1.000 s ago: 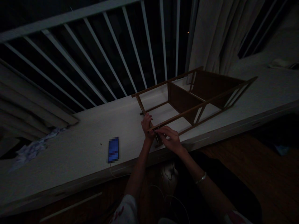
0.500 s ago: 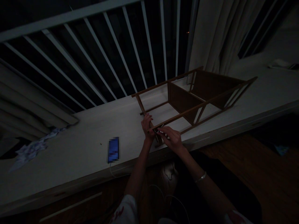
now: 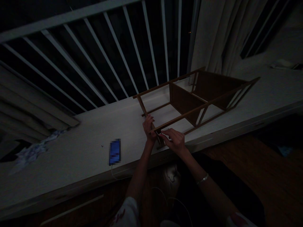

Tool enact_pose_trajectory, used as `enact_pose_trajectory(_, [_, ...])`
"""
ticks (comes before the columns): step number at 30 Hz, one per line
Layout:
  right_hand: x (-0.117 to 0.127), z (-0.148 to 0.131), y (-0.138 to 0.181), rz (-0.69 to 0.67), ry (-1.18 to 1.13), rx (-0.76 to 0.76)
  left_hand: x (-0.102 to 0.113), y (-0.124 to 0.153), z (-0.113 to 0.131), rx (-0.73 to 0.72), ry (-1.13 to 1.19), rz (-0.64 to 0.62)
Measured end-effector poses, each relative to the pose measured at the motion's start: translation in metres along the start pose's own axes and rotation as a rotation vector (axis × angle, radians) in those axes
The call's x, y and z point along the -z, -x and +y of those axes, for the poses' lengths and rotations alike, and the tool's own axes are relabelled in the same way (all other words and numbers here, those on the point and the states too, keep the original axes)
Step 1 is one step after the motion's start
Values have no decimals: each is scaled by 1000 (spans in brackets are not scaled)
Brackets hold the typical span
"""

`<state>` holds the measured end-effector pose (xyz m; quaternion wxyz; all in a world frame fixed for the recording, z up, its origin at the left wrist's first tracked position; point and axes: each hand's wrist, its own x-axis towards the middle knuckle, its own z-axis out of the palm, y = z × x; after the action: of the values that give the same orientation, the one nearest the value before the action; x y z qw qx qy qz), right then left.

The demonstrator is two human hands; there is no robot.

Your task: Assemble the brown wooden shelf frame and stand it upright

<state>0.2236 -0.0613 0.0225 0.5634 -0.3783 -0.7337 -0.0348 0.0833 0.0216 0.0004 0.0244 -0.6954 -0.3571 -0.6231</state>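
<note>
A brown wooden shelf frame lies on its side on the pale ledge, its near end toward me. My left hand is wrapped round the end crossbar, close to the corner with the front rail. At that same corner my right hand is closed in a pinch, thumb and forefinger together. Between these fingertips is a thin, pale tool, like a small hex key, pointing at the joint. The dim light and the fingers hide most of it and the joint's fastening.
A phone with a blurred blue screen lies on the ledge to the left, with a white cable. White railing bars stand behind. Curtains hang on both sides. Crumpled cloth lies at far left.
The right fingers have turned slightly at the joint, and the pale tool shows less than before. The left hand and the shelf frame stay in place.
</note>
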Motion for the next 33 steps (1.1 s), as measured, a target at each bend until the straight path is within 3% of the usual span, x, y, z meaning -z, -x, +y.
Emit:
enact_pose_trajectory(7, [2, 1, 0, -12, 77, 27, -1, -1, 2, -7, 13, 8])
enact_pose_trajectory(18, [1, -2, -1, 75, 151, 85, 0, -1, 3, -17, 44, 13])
enact_pose_trajectory(33, [-2, -7, -1, -26, 87, 31, -2, 0, -2, -25, 36, 27])
